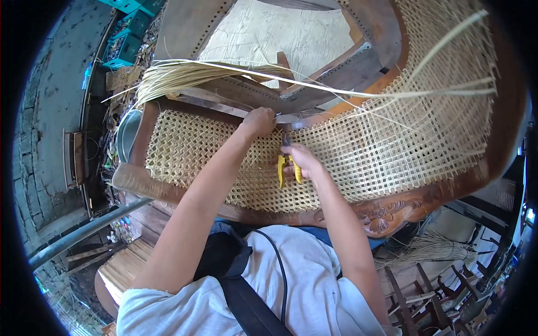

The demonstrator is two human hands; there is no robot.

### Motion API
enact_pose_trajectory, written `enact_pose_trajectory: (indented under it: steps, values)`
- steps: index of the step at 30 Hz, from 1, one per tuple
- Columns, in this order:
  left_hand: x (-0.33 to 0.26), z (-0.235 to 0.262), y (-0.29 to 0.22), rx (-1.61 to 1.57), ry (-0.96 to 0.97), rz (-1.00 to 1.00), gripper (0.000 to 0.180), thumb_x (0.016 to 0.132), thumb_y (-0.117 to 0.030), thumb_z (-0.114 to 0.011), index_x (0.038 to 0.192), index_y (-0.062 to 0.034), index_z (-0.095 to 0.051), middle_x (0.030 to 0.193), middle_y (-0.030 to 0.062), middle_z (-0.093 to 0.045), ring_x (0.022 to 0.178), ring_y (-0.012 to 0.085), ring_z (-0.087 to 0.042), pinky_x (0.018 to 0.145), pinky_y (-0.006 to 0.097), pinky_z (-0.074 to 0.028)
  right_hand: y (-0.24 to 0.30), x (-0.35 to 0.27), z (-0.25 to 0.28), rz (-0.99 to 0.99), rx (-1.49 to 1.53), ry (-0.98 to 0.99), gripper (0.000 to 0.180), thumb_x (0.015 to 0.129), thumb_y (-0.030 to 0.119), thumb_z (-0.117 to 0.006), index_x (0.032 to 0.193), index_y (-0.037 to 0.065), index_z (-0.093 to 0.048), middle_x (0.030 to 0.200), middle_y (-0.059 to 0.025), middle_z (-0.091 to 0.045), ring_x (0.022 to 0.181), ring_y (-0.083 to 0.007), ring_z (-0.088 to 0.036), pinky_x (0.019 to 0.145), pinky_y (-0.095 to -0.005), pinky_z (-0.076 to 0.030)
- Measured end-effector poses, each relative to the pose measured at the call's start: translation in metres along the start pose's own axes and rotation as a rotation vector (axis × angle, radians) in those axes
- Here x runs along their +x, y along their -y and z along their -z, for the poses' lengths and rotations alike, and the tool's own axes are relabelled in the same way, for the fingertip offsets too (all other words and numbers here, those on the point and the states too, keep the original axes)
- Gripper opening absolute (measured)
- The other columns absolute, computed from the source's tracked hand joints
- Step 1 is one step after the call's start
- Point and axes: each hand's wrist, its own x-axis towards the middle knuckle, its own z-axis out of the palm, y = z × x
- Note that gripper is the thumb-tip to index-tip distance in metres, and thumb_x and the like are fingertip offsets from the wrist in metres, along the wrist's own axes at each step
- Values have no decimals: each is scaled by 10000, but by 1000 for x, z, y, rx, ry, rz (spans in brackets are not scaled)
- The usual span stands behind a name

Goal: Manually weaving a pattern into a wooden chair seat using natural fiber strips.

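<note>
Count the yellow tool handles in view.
2: a curved yellow handle at left and another yellow handle at right, both on the dark-headed hand tool in the bare right hand. More could be hidden elsewhere.

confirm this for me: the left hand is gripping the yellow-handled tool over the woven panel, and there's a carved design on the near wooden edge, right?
Not quite: the yellow-handled tool is in the right hand, as the head view shows. It is over the woven panel, and there is a carved design on the near wooden edge.
</note>
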Motion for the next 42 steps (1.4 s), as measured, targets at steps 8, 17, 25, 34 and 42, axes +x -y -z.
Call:
enact_pose_trajectory:
  steps: [8, 17, 25, 34, 42]
  values:
    - [14, -8, 28, -92, 94, 145, 375, 774, -313, -615, 938, 15, -694, 1023, 259, -663, 1002, 379, -641, 903, 432, -512, 27, 46, -15, -230, -30, 148, 203, 944, 118, -477, 1061, -26, -559, 888, -189, -695, 709, -248, -694, 602, -389, -603]
    - [24, 7, 16, -263, 200, 158, 378, 726, -236, -640, 975, 43, -697, 1074, 275, -646, 1052, 381, -628, 918, 426, -501, 35, 37, -29, -233, 99, -43, 266, 953, 188, -484, 1149, 9, -509, 842, -157, -573, 691, -274, -611, 600, -442, -597]
    - [13, -5, 37, -287, 215, 100, 398, 691, -261, -719, 1018, -35, -703, 1021, 218, -689, 992, 341, -664, 865, 408, -526, -13, -61, -26, 332, -884, -159, 389, 990, 321, -424, 1097, -39, -521, 848, -264, -629, 736, -348, -643, 665, -465, -496]
    - [25, 1, 2, -159, 63, 30, 306, 778, -264, -604, 967, -52, -720, 1050, 234, -655, 1016, 380, -631, 894, 457, -509, -130, -316, 0, -16, -1310, -465, 525, 963, 293, -481, 1414, 53, -357, 1105, -294, -519, 1024, -466, -527, 879, -514, -463]
    - [14, -20, 15, -67, 173, 12, 475, 719, -335, -650, 1034, 19, -690, 1082, 265, -651, 1056, 364, -630, 914, 425, -510, -121, -306, 13, -9, -1383, -283, 406, 925, 277, -532, 1291, 103, -549, 1058, -207, -543, 1016, -411, -542, 856, -493, -485]
